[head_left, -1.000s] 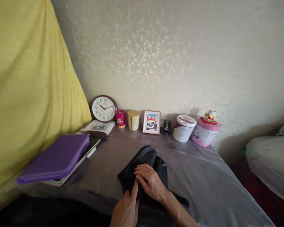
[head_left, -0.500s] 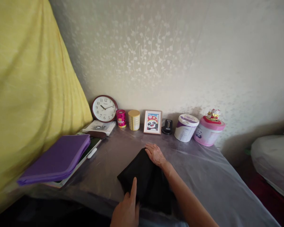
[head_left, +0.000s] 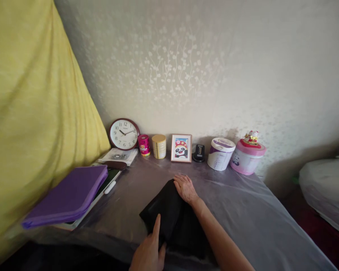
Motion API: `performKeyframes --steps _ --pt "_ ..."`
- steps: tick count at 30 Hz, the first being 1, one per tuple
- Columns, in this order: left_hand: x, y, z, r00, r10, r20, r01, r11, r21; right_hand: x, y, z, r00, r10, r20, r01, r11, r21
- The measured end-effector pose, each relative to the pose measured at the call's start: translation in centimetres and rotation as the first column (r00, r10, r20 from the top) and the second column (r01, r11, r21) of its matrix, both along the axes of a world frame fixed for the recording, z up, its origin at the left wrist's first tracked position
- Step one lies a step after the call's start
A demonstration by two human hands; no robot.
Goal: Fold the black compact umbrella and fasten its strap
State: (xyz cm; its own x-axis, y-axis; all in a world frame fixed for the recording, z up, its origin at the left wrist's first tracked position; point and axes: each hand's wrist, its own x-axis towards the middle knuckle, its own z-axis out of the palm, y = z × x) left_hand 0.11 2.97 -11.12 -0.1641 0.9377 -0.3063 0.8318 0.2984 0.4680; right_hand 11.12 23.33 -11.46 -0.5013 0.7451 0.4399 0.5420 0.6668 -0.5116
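A folded piece of black cloth [head_left: 169, 220] lies at an angle near the front of the table. My right hand [head_left: 185, 189] rests on its far corner, palm down, with the fingers lying flat across the edge. At the near side is my left hand [head_left: 149, 249], its index finger stretched out over the cloth and the thumb apart. The other left fingers are curled and partly hidden. My right forearm covers part of the cloth's right side.
On the left lie a purple folder [head_left: 70, 194], a white pen-like object [head_left: 110, 187] and papers [head_left: 117, 155]. Along the wall stand a clock [head_left: 124, 133], a pink can [head_left: 144, 145], a yellow-lidded can [head_left: 159, 146], a picture frame [head_left: 181, 148], a small black device [head_left: 199, 153] and two tubs [head_left: 220, 154].
My left hand has shifted slightly left and down, its index finger still stretched out. My right hand stays on the cloth's far corner. The camera view has moved a little.
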Motion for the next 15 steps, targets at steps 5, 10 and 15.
performKeyframes --steps 5,10,15 --pt "-1.0 0.3 -0.3 0.991 0.04 0.124 -0.045 0.998 0.038 2.5 1.9 0.0 0.919 -0.168 -0.357 0.05 0.947 -0.316" --pt "-1.8 -0.1 1.1 0.911 0.066 0.408 -0.09 0.995 0.04 7.5 0.9 -0.2 0.837 -0.271 -0.475 0.037 0.894 -0.446" --pt "-2.0 -2.4 5.5 0.854 0.04 0.519 -0.109 0.989 0.104 10.0 0.0 0.7 0.599 -0.379 -0.705 -0.306 0.705 -0.64"
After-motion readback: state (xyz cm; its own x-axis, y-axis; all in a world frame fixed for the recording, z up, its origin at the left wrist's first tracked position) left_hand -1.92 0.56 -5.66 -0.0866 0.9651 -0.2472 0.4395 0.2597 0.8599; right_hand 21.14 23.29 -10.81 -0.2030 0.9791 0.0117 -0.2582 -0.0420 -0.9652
